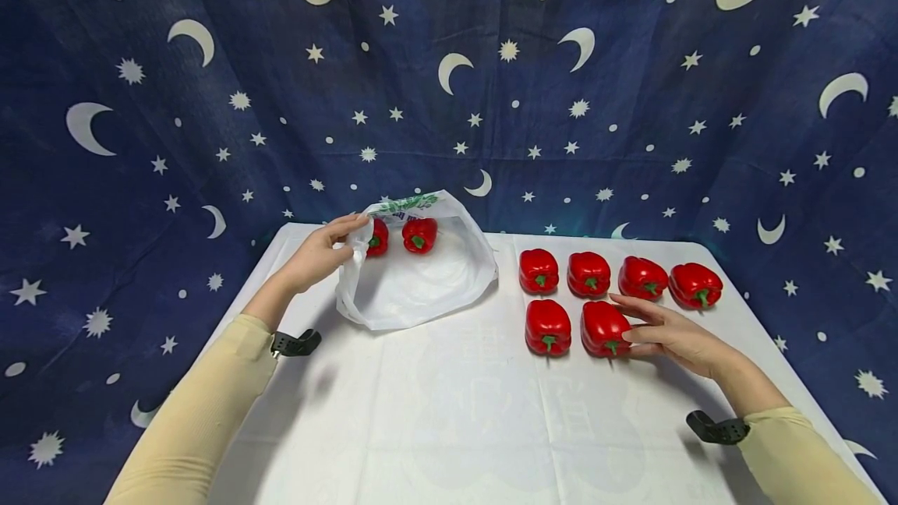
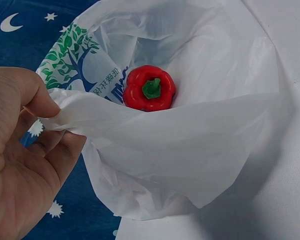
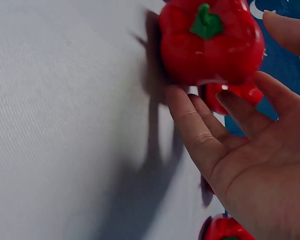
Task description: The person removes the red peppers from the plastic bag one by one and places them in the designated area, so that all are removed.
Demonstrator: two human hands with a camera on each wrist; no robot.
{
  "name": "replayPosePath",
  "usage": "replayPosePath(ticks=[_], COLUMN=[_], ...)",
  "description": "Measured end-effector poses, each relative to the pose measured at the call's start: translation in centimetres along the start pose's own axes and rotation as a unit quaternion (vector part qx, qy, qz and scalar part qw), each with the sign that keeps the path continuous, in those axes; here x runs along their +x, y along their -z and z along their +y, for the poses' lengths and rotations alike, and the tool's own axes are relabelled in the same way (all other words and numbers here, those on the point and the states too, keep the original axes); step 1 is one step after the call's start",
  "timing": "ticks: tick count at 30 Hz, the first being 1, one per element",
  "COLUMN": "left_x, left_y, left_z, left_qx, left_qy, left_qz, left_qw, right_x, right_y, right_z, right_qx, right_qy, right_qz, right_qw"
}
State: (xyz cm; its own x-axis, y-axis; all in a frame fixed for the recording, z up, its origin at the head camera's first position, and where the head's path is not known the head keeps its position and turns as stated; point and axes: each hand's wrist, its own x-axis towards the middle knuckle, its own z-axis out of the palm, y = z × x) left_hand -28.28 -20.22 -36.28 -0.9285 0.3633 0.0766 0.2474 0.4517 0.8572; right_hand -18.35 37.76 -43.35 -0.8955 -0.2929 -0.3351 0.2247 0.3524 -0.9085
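My left hand (image 1: 317, 256) pinches the rim of a white plastic bag (image 1: 428, 287) between thumb and fingers. The bag lies with its mouth spread toward me, a green tree print on its far side. Two red bell peppers show inside; in the left wrist view one bell pepper (image 2: 135, 92) is seen, its green stem facing out. On the right, my right hand (image 1: 677, 340) reaches around the right side of a red bell pepper (image 1: 600, 326) in the front row. Its fingers are spread and fairly straight, fingertips right at the pepper, thumb apart in the right wrist view.
Another bell pepper (image 1: 548, 326) stands just left of the one at my right hand. Behind them is a row of several more, including a bell pepper (image 1: 539, 271) at its left end. The white-covered table (image 1: 449, 411) backs onto a blue moon-and-star cloth (image 1: 421, 115).
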Motion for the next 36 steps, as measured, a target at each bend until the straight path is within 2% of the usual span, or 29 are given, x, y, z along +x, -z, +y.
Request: replayPosePath(ticks=[2,5,9,14,17,21,30,36], left_x=[0.1,0.7,1.5,1.6,1.6,1.6,1.6,1.6], left_y=[0.0,0.1,0.3,0.2,0.1,0.1,0.2,0.1], left_z=[-0.1,-1.3,-3.1,-3.5,-3.4,-3.4,-3.4,-3.4], left_qx=[0.001,0.001,0.002,0.005,0.007,0.005,0.003,-0.002], left_qy=[0.001,0.001,-0.006,-0.022,-0.026,-0.023,-0.021,-0.019], left_qz=[0.000,0.002,0.008,0.014,0.018,0.020,0.017,0.014], left_qw=[1.0000,1.0000,0.9999,0.9996,0.9995,0.9995,0.9996,0.9997], right_x=[-0.3,-0.7,-1.1,-1.3,-1.2,-0.8,0.4,2.3], right_y=[0.4,0.8,1.3,1.8,1.6,0.8,-1.8,-3.9], right_z=[0.0,0.1,0.1,-0.6,-1.4,-3.0,-5.7,-6.9], right_qx=[0.006,0.014,0.016,0.073,0.103,0.087,0.017,0.019], right_qy=[0.012,0.034,0.060,0.100,0.136,0.166,0.171,0.169], right_qz=[-0.002,0.007,0.046,0.089,0.089,0.080,0.074,0.048], right_qw=[0.9999,0.9993,0.9970,0.9883,0.9813,0.9790,0.9824,0.9843])
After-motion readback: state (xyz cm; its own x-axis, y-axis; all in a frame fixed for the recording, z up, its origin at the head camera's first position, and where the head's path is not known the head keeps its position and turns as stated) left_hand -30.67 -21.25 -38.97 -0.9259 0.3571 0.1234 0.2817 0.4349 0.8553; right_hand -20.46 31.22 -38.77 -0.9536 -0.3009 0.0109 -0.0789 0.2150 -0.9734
